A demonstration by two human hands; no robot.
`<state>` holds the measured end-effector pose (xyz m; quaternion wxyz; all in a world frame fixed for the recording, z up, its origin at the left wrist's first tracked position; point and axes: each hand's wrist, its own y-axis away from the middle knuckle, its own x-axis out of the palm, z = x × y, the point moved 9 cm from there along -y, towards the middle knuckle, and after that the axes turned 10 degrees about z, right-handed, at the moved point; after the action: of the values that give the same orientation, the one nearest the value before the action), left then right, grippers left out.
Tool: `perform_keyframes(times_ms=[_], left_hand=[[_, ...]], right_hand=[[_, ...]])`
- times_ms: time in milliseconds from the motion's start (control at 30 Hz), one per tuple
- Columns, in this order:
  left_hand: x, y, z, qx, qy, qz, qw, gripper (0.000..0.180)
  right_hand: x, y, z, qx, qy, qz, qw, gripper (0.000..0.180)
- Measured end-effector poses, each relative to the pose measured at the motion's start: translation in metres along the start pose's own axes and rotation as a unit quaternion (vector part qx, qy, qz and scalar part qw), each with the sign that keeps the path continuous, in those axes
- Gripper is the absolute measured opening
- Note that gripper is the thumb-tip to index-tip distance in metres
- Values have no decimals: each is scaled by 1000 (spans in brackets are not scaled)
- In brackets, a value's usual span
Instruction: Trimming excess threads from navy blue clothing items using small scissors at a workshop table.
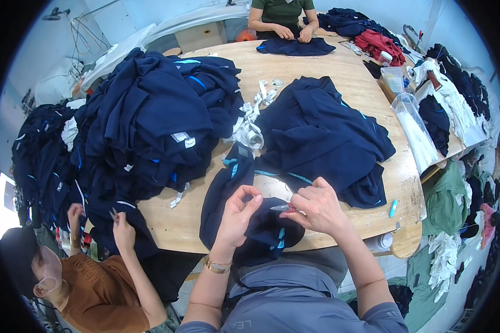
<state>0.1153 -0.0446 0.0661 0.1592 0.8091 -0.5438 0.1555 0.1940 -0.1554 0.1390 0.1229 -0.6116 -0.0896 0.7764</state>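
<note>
My right hand (316, 206) grips small thread snips (283, 208) with a red handle, blades pointing left. My left hand (240, 213) pinches the cloth of a navy garment (244, 222) with light blue trim, which lies over the near edge of the round wooden table (316, 72). The two hands are close together above that garment. A gold watch sits on my left wrist.
A tall heap of navy garments (155, 122) fills the table's left; a smaller heap (322, 133) lies right of centre, with white label strips (250, 125) between. A person in brown (103, 288) works at lower left, another in green (280, 16) at the far side. A blue pen (393, 208) lies near the right edge.
</note>
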Motion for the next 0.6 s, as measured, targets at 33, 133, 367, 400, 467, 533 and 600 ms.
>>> perform_keyframes(times_ms=[33,133,367,400,467,533,600], left_hand=[[-1,0,0,2,2,-2,1000,7],[-8,-1,8,-5,46,4,999,6],[2,-4,16,-45,157,39,986,18],[-1,-4,17,-47,157,39,986,18],[-6,-3,14,-38,14,37,998,23],[1,-1,8,-41,-52,51,996,23],[5,1,10,-59,-136,60,987,23]], right_hand=[[-3,2,-5,7,-43,-30,999,36],[17,12,-42,125,-258,-58,956,32],[85,21,-48,170,-700,-20,694,29],[84,20,-45,154,-715,-21,681,30],[76,17,-42,137,-731,-22,668,31],[55,14,-45,120,-694,-55,708,31],[39,10,-43,111,-660,-59,741,32]])
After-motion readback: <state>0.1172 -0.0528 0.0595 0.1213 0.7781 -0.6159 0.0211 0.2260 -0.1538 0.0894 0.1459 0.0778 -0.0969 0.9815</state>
